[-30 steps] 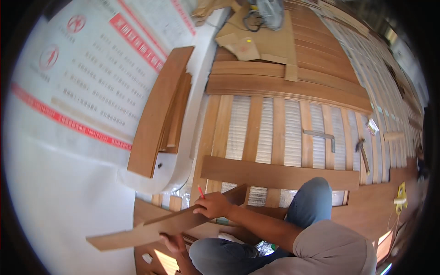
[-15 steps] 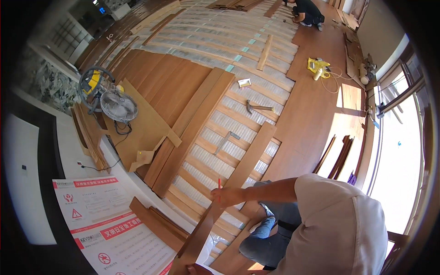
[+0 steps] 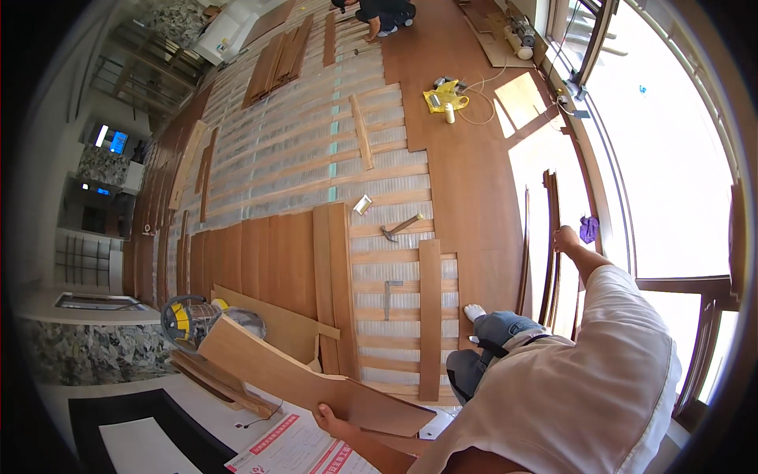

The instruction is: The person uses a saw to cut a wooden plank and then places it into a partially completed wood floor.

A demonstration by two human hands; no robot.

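My left hand [image 3: 335, 423] grips the lower edge of a brown floorboard [image 3: 276, 366], which is held up and tilted at the lower left. My right arm is stretched out to the right. My right hand [image 3: 565, 238] is closed beside several dark, narrow floorboards [image 3: 551, 268] standing near the window; whether it grips one or holds something small cannot be made out. Before me, a loose floorboard [image 3: 429, 316] lies across the wooden battens [image 3: 371, 257]. A metal square [image 3: 388, 299] and a hammer [image 3: 401, 228] lie on the battens.
Laid flooring [image 3: 474, 189] runs along the window side, with a yellow bag [image 3: 444, 98] and a cable on it. A co-worker [image 3: 385, 14] crouches at the far end. A yellow-black vacuum cleaner [image 3: 180, 322] stands at left. A purple cloth [image 3: 589, 229] lies by the window.
My right hand has left the held floorboard, where it had a red pencil, and reached right to the standing boards. The held board swung to the left. My view turned and shifted.
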